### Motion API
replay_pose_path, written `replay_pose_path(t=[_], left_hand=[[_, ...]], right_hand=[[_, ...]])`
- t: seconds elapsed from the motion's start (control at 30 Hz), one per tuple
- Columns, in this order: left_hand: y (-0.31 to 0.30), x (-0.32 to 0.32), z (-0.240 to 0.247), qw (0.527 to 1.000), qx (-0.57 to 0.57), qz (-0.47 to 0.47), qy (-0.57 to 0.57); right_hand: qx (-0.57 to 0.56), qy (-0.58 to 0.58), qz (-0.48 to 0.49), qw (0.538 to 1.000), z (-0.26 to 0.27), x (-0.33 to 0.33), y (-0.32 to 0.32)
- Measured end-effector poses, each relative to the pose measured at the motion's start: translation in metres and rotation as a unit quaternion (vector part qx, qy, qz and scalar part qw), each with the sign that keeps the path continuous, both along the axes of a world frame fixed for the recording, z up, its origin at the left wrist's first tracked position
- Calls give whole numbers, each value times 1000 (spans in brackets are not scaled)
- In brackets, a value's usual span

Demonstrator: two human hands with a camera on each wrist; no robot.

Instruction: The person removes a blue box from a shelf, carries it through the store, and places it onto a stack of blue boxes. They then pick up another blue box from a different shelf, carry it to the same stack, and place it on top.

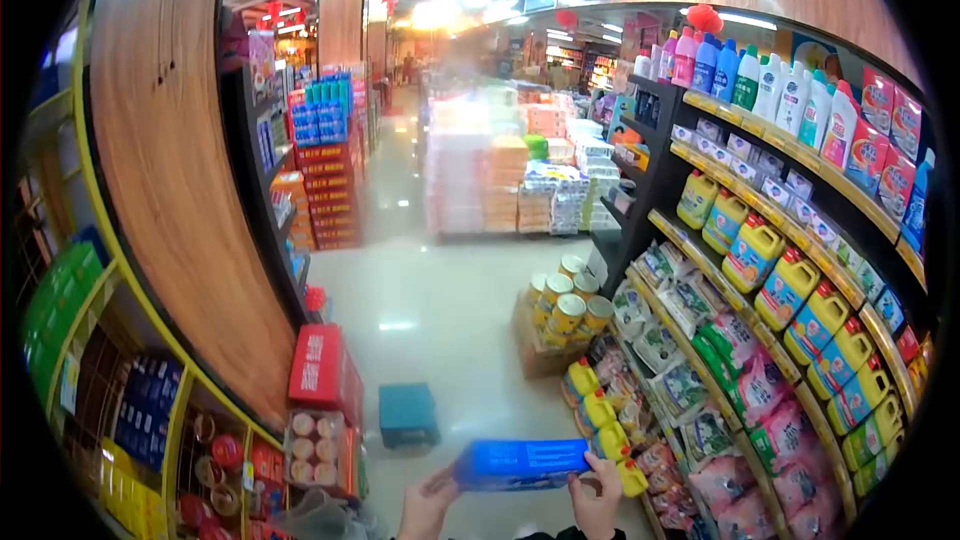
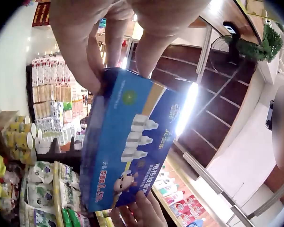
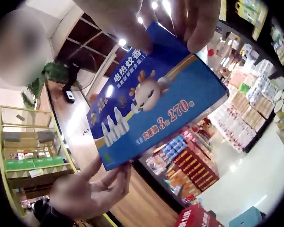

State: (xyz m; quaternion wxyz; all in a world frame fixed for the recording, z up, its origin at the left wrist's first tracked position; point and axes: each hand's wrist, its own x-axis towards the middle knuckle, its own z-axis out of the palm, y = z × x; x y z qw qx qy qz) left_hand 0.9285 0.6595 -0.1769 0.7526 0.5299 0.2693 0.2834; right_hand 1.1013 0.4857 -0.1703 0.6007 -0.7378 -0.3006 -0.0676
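blue box (image 1: 522,464) between us and the aisle, we hold it up off the floor (image 1: 400,290) by its two ends. our left hand (image 1: 428,502) pinches one end between thumb and fingers, and our right hand (image 1: 598,500) pinches the other, the thumb on the near side. from the wrists, we see a broad face printed with three white bottles, a cartoon animal and the figures 3 and 270; that face tilts in both wrist views.

beyond the box, a teal stool (image 1: 407,414) stands on the floor, well apart from our hands. to its left, near the foot of a wooden pillar (image 1: 190,160), we have a red box (image 1: 318,365). to the right, near the lower corner of the shelves (image 1: 790,147), cans (image 1: 568,312) sit at the top of a cardboard box (image 1: 540,358). those shelves carry upright bottles (image 1: 747,80) along the top edge, yellow jugs (image 1: 753,255) in the middle and plump bags (image 1: 757,385) lower down. farther off, stacked goods (image 1: 505,180) rise from the floor.
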Motion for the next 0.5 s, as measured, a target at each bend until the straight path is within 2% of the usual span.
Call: replay_pose_path(t=[0.03,0.13,0.17,0.27,0.37,0.43,0.5], left_hand=[[12,7,-2,1000,10,10,18],[44,31,-10,999,-11,34,19],[56,40,-16,999,-5,42,25],[89,80,-14,997,10,60,54],[120,120,-22,994,26,85,69],[149,161,-13,991,49,100,73],[164,196,18,990,43,112,75]], right_hand=[[-41,66,14,997,2,4,6],[-94,-27,36,995,7,36,45],[-100,70,51,991,16,46,60],[-56,48,66,995,-14,97,100],[-31,107,98,989,-35,153,140],[-5,61,121,991,-32,197,178],[-2,0,132,991,-24,235,208]])
